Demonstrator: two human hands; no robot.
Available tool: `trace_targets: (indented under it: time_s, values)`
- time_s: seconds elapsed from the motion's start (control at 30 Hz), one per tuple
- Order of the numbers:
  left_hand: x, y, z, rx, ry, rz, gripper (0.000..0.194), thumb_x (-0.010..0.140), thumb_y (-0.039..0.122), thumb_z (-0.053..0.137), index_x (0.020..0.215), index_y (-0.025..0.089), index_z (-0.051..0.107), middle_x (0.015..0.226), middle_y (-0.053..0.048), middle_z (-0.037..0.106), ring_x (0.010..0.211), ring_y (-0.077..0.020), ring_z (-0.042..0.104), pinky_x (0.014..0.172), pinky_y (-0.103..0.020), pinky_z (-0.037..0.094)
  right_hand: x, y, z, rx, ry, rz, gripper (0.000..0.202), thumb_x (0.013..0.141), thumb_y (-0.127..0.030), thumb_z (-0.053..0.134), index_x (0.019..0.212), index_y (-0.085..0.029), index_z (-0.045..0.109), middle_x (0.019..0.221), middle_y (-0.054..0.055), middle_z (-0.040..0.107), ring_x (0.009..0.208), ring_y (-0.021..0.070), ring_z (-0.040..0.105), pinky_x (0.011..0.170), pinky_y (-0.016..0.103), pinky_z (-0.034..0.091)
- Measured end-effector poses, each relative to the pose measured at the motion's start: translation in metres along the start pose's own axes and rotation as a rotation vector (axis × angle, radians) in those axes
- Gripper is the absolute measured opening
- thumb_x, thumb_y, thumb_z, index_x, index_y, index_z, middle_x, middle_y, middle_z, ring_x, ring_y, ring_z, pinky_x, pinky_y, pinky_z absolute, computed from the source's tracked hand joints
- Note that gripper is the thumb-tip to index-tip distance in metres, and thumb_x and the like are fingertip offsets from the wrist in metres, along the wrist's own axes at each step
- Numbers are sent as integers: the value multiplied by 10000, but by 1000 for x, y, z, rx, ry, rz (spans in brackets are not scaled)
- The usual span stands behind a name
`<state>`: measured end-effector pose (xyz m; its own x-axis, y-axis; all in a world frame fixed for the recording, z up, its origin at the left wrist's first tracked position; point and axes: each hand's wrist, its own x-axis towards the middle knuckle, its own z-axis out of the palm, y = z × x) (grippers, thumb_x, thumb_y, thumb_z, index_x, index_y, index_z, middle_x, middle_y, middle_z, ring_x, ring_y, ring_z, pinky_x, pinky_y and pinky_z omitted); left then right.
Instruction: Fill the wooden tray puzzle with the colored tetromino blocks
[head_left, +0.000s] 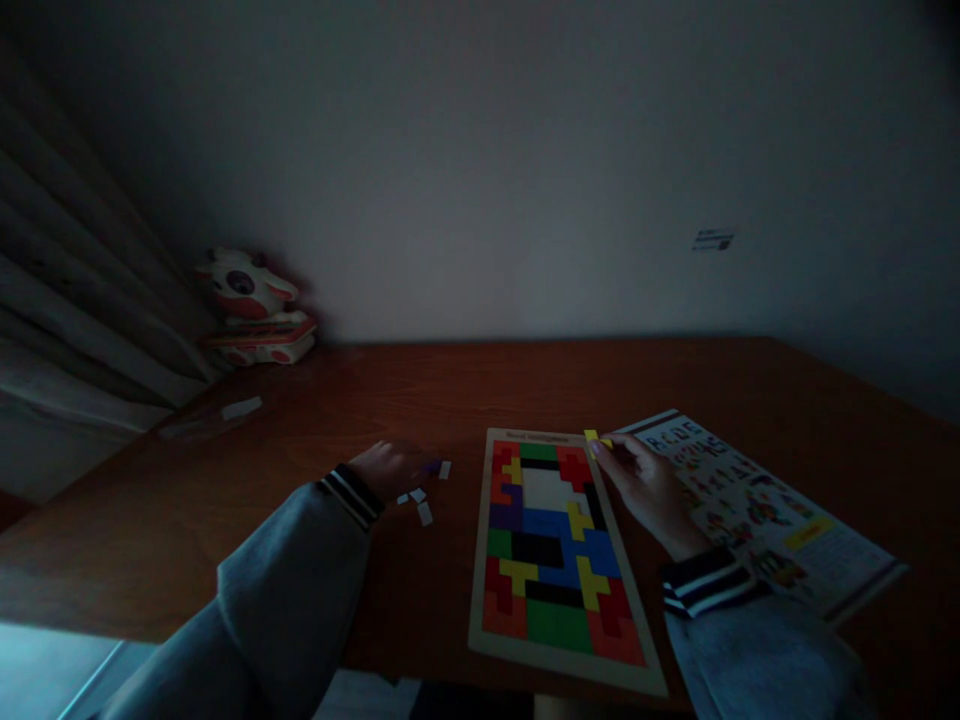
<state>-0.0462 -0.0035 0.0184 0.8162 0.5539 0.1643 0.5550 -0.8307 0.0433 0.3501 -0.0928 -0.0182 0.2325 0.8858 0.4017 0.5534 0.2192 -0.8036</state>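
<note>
Both hands outstretched: right (649, 485) pinching yellow piece (592, 437); left (386, 468) on loose pieces (420, 497).

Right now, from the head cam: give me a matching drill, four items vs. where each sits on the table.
Items:
1. puzzle board
2. yellow piece
3. instruction sheet
4. cow toy

Places:
A. far left corner by the curtain
B. under the right forearm, right of the board
C. between the two hands
D. pinched in the right hand at the board's top edge

Pairs: 1-C, 2-D, 3-B, 4-A
</note>
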Motion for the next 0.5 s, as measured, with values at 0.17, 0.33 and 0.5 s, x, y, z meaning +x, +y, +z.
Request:
trace_targets:
  time_s: [0.17,0.33,0.5]
  values:
    - [1,-1,1,-78,112,-66,268,939,284,512,1063,212,739,941,-76,762,830,-198,705,791,-297,545,0,-3,0,5,4,3,336,883,-523,586,933,-200,663,874,63,722,803,220,672,694,320,529]
    - [25,45,-9,-461,243,-211,269,933,321,538,1089,229,737,992,-50,757,849,-165,699,785,-255,549,1,-6,1,12,-5,-29,328,889,-514,582,914,-198,667,845,58,718,762,209,664,666,310,522]
    - [81,110,2,-792,168,-218,207,860,305,666,1026,215,751,901,-35,765,778,-155,701,707,-224,538,3,-8,2,42,30,2,371,872,-561,578,904,-202,668,843,59,722,763,213,669,655,309,527]
